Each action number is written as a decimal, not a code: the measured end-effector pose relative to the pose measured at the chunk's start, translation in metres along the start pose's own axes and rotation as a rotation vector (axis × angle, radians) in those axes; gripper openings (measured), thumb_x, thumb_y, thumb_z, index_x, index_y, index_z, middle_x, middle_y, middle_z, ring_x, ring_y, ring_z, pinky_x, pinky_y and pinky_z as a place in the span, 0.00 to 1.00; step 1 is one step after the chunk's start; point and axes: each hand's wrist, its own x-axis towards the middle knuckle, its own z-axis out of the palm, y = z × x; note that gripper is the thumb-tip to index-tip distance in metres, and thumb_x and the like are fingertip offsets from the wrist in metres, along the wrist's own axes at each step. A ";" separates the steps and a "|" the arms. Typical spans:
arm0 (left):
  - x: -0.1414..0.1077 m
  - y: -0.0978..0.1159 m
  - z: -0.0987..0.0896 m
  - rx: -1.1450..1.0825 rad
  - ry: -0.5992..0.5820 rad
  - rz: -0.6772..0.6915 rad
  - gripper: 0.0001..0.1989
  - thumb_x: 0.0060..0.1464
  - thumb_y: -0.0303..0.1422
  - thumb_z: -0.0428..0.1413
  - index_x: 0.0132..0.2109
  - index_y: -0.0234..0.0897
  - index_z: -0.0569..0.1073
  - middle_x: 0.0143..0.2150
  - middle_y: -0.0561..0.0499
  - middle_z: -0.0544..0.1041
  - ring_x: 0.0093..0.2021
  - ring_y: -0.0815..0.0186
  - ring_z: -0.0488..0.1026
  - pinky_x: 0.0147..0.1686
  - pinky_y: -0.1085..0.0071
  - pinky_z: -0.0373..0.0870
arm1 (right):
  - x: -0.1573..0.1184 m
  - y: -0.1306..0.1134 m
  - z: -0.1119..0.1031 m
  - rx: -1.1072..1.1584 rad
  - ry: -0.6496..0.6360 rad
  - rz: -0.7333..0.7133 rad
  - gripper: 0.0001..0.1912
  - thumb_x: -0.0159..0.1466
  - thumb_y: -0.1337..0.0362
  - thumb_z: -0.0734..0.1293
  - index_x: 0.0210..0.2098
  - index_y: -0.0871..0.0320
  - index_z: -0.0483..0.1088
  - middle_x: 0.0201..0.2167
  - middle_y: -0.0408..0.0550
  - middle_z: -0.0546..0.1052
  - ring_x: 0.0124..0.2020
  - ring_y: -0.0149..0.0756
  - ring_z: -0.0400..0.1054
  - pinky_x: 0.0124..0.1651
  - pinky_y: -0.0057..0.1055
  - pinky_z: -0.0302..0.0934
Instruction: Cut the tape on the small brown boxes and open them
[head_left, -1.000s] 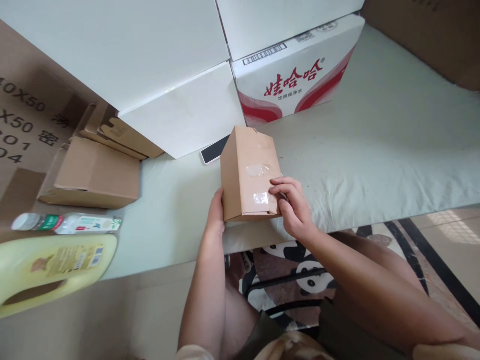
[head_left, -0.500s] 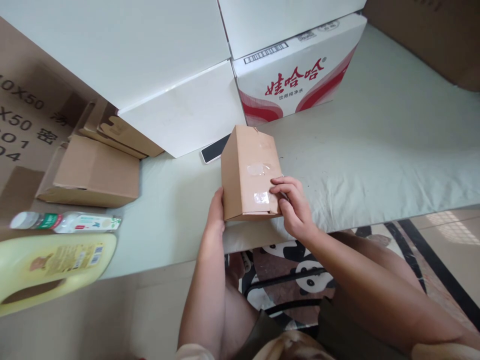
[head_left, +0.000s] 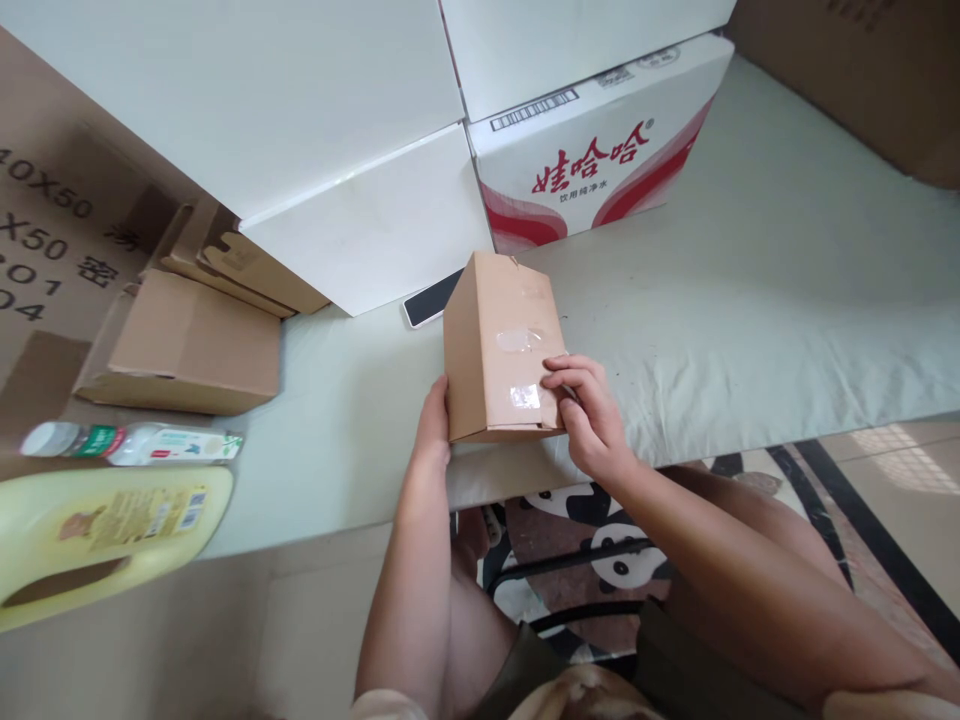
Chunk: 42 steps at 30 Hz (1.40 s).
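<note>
Head view: your left hand (head_left: 433, 422) and right hand (head_left: 592, 415) grasp the light-brown, rectangular cardboard box (head_left: 502, 345); clear tape patches shine on its creased, closed upper face.

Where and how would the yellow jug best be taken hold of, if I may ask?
Probably by the handle of the yellow jug, coming from the person's side: the loop lies along that edge, and its long opening seems to leave room for fingers.
</note>
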 end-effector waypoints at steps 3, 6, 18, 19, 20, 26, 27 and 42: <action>-0.001 0.000 0.000 0.006 -0.002 0.010 0.16 0.59 0.45 0.55 0.39 0.38 0.80 0.40 0.50 0.86 0.47 0.57 0.81 0.48 0.65 0.74 | 0.000 0.001 0.000 0.001 0.001 0.000 0.16 0.69 0.73 0.58 0.48 0.48 0.71 0.52 0.49 0.74 0.58 0.44 0.68 0.62 0.50 0.64; -0.002 0.001 0.000 0.010 -0.012 0.030 0.16 0.59 0.45 0.55 0.39 0.38 0.81 0.41 0.50 0.86 0.49 0.56 0.81 0.49 0.65 0.75 | 0.000 0.001 0.000 -0.001 0.003 0.002 0.16 0.69 0.73 0.58 0.47 0.48 0.71 0.52 0.49 0.74 0.58 0.44 0.68 0.62 0.50 0.64; -0.002 0.001 0.000 0.048 0.001 0.026 0.17 0.60 0.45 0.54 0.40 0.38 0.81 0.42 0.49 0.86 0.50 0.55 0.81 0.53 0.62 0.74 | -0.001 0.000 0.001 -0.012 0.010 0.005 0.16 0.69 0.72 0.58 0.47 0.49 0.71 0.52 0.50 0.75 0.58 0.45 0.69 0.62 0.52 0.65; -0.002 0.001 0.000 0.047 -0.003 0.023 0.17 0.60 0.45 0.54 0.40 0.38 0.81 0.42 0.49 0.86 0.50 0.55 0.81 0.53 0.62 0.74 | -0.001 0.000 0.001 -0.013 0.009 0.005 0.16 0.69 0.72 0.58 0.47 0.49 0.71 0.52 0.50 0.75 0.58 0.45 0.69 0.62 0.52 0.65; -0.002 0.001 0.000 0.043 -0.006 0.019 0.17 0.60 0.45 0.54 0.40 0.39 0.81 0.42 0.49 0.86 0.50 0.55 0.81 0.53 0.62 0.74 | -0.001 0.000 0.000 -0.014 0.008 0.004 0.16 0.69 0.72 0.57 0.47 0.49 0.71 0.52 0.50 0.75 0.58 0.45 0.69 0.62 0.52 0.65; -0.003 0.002 0.001 0.027 -0.009 0.003 0.17 0.60 0.45 0.54 0.39 0.38 0.80 0.42 0.49 0.86 0.50 0.56 0.81 0.52 0.64 0.74 | -0.001 0.001 0.000 -0.018 -0.002 -0.007 0.16 0.70 0.72 0.57 0.48 0.49 0.71 0.53 0.50 0.74 0.58 0.44 0.68 0.62 0.52 0.65; -0.003 0.003 0.001 0.026 -0.009 0.002 0.17 0.60 0.45 0.54 0.39 0.38 0.80 0.41 0.49 0.86 0.50 0.56 0.81 0.52 0.64 0.74 | -0.001 0.001 0.001 -0.018 -0.003 -0.006 0.16 0.70 0.73 0.57 0.48 0.49 0.71 0.53 0.50 0.74 0.58 0.44 0.68 0.62 0.52 0.65; -0.005 0.002 0.001 0.033 -0.025 0.037 0.16 0.61 0.44 0.53 0.40 0.39 0.80 0.45 0.49 0.86 0.55 0.55 0.80 0.58 0.62 0.72 | -0.002 0.001 0.000 -0.028 0.009 0.010 0.15 0.70 0.71 0.57 0.47 0.49 0.71 0.53 0.51 0.74 0.58 0.45 0.69 0.61 0.52 0.65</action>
